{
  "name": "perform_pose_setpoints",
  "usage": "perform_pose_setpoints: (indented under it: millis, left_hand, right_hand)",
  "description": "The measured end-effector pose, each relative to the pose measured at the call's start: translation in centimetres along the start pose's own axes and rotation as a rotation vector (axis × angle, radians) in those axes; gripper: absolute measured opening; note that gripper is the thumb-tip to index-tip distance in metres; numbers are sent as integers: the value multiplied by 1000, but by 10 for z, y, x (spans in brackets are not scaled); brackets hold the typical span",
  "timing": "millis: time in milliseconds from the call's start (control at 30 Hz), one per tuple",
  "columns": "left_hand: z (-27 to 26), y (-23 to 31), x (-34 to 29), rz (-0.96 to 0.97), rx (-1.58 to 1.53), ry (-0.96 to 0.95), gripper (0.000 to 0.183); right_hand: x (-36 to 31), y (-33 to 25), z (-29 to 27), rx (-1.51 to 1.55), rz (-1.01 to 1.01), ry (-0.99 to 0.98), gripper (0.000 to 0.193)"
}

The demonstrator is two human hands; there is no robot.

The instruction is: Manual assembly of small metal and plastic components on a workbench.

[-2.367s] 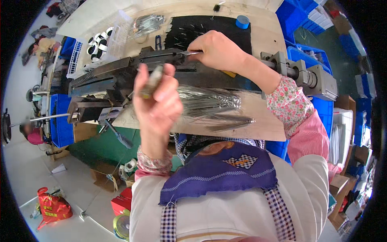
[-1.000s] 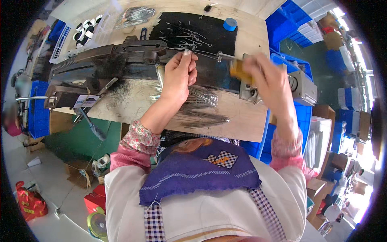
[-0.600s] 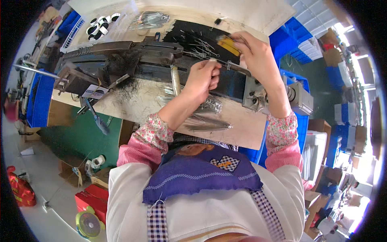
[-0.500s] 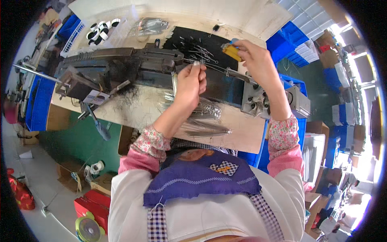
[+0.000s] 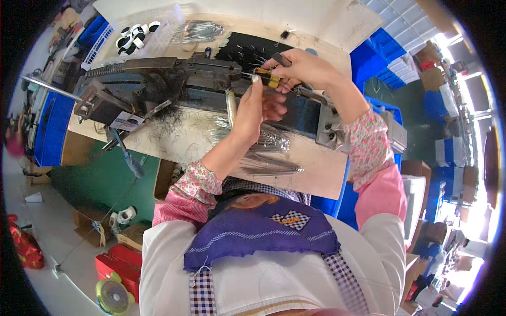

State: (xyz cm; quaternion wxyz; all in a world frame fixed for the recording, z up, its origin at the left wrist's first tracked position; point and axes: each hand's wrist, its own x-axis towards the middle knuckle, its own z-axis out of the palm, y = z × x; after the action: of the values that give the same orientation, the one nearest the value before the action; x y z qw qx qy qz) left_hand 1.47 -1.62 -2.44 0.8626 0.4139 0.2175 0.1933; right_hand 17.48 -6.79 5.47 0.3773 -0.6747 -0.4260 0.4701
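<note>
My right hand (image 5: 305, 69) is closed on a small yellow-and-black tool (image 5: 270, 79); its exact kind is partly hidden by the fingers. The tool lies across the thin metal rod line at the end of the long dark machine (image 5: 211, 73). Just below it, my left hand (image 5: 252, 113) has its thumb raised, with a white cover on the tip. Its fingers are spread to the right and blurred, and I see nothing held in them. Behind both hands, a black mat (image 5: 232, 48) bears several thin wire pieces, partly covered by my right hand.
Bundles of thin metal wires (image 5: 271, 163) lie on the wooden bench (image 5: 321, 174) near my body. A clear basket with black-and-white rolls (image 5: 138, 38) stands at the far left. Wire pieces in a bag (image 5: 197, 31) lie beside it. A metal clamp block (image 5: 332, 126) sits at the right.
My right hand has moved left with the yellow tool, down to the rod line beside my left hand. My left hand's fingers have opened from a closed grip.
</note>
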Motion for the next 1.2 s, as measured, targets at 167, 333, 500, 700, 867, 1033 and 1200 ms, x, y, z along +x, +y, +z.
perform_pose_setpoints:
  millis: [167, 333, 500, 700, 867, 1033, 1200]
  left_hand:
    - [16, 5, 3, -82, -392, -248, 80]
    - [0, 23, 4, -140, -731, -207, 87]
    - [-2, 18, 2, -122, -799, -202, 82]
    - [-2, 21, -10, -66, -759, -110, 70]
    - [-4, 20, -8, -52, -714, -119, 69]
    - [-9, 22, -6, -67, -666, -154, 67]
    - [-7, 27, -9, -63, -626, -239, 71]
  right_hand:
    - [4, 8, -6, -613, -196, 76, 35]
    - [-31, -2, -1, -913, -124, 498, 30]
    - [-35, 3, 67, -941, -653, 582, 25]
    - [-18, 6, 28, -624, -443, 554, 11]
    - [-11, 3, 31, -705, -463, 506, 12]
    - [-15, 3, 28, -839, -585, 528, 11]
    - [-21, -7, 51, -915, -792, 574, 13]
